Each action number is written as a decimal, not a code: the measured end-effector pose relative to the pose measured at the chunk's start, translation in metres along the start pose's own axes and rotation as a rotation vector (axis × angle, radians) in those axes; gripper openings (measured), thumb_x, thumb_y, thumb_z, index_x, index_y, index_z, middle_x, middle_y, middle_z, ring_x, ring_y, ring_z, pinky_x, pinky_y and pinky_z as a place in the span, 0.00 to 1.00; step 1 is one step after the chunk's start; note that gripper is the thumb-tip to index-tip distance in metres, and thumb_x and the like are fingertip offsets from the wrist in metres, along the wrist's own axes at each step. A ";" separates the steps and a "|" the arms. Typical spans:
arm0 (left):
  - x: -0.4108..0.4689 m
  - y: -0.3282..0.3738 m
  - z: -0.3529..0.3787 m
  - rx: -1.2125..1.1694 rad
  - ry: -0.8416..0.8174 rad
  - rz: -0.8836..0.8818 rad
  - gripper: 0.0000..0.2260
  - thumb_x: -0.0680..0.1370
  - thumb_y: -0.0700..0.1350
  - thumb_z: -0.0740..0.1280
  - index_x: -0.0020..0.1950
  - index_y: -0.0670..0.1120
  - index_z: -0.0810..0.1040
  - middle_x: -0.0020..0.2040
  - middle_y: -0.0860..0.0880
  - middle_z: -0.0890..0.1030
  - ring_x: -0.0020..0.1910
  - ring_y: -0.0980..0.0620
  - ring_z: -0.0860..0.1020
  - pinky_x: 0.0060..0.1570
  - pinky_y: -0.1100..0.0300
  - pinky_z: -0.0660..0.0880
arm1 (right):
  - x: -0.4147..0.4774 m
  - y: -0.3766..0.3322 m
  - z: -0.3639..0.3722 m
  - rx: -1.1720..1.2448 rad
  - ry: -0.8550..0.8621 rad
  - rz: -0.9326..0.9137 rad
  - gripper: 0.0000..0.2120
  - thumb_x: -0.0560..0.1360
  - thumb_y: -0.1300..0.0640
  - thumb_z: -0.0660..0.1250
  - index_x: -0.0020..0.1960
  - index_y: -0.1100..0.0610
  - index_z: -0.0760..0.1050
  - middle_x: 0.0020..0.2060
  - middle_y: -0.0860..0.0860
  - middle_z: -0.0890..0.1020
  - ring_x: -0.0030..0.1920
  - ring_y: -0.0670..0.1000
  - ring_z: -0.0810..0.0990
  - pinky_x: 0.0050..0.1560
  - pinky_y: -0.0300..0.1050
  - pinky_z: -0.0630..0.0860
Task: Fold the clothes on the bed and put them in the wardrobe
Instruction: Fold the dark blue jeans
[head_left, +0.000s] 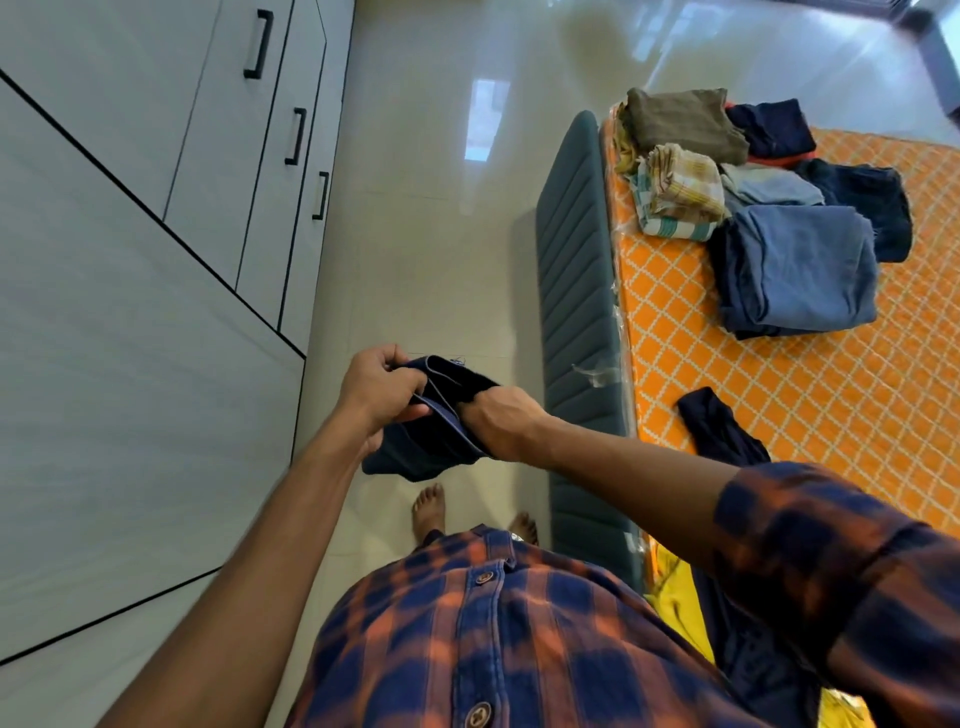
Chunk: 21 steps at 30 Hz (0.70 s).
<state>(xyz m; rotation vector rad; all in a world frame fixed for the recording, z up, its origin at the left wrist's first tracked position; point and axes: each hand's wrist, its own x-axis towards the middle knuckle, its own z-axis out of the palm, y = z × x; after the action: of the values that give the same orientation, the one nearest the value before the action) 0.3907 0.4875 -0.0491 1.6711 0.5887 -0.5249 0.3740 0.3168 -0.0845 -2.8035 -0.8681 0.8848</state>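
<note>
I hold a small dark navy garment (431, 441) in front of me over the floor, between the wardrobe and the bed. My left hand (376, 389) grips its upper left edge, and my right hand (498, 421) grips the right side. On the bed (779, 405), with its orange patterned cover, lie folded piles: a blue stack (800, 270), a checked cloth pile (680, 192), an olive piece (680, 124) and dark ones (862, 202). A loose dark garment (719, 426) lies near the bed's edge. The white wardrobe (130, 260) stands at the left with its doors shut.
A grey padded bed frame (576, 312) runs along the bed's side. Glossy tiled floor (426, 208) lies between bed and wardrobe. My bare feet (428, 512) stand on it. Yellow and dark clothes (680, 597) lie at the bed's near end, by my right arm.
</note>
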 end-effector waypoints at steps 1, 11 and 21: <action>0.001 0.001 0.001 0.011 -0.005 0.002 0.13 0.74 0.30 0.64 0.36 0.46 0.69 0.40 0.45 0.76 0.31 0.51 0.76 0.23 0.66 0.74 | 0.005 -0.002 0.000 -0.006 -0.011 0.057 0.11 0.83 0.57 0.60 0.59 0.60 0.79 0.50 0.58 0.84 0.49 0.60 0.83 0.46 0.50 0.77; 0.020 0.010 -0.035 -0.085 0.079 -0.115 0.08 0.74 0.32 0.64 0.44 0.44 0.72 0.39 0.44 0.76 0.34 0.48 0.78 0.23 0.65 0.75 | 0.005 -0.010 -0.066 -0.361 -0.026 -0.282 0.09 0.79 0.59 0.61 0.49 0.57 0.81 0.44 0.52 0.84 0.43 0.52 0.71 0.40 0.45 0.69; 0.018 0.037 -0.041 -0.029 0.011 -0.001 0.10 0.75 0.32 0.61 0.47 0.43 0.79 0.39 0.45 0.78 0.38 0.49 0.78 0.27 0.64 0.76 | -0.012 0.007 -0.130 -0.374 0.070 -0.477 0.05 0.78 0.56 0.64 0.51 0.48 0.77 0.45 0.43 0.78 0.46 0.49 0.69 0.41 0.47 0.72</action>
<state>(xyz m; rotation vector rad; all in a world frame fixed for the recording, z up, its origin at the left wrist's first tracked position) 0.4290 0.5245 -0.0251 1.6472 0.6023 -0.5061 0.4407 0.3169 0.0274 -2.6770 -1.7458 0.5949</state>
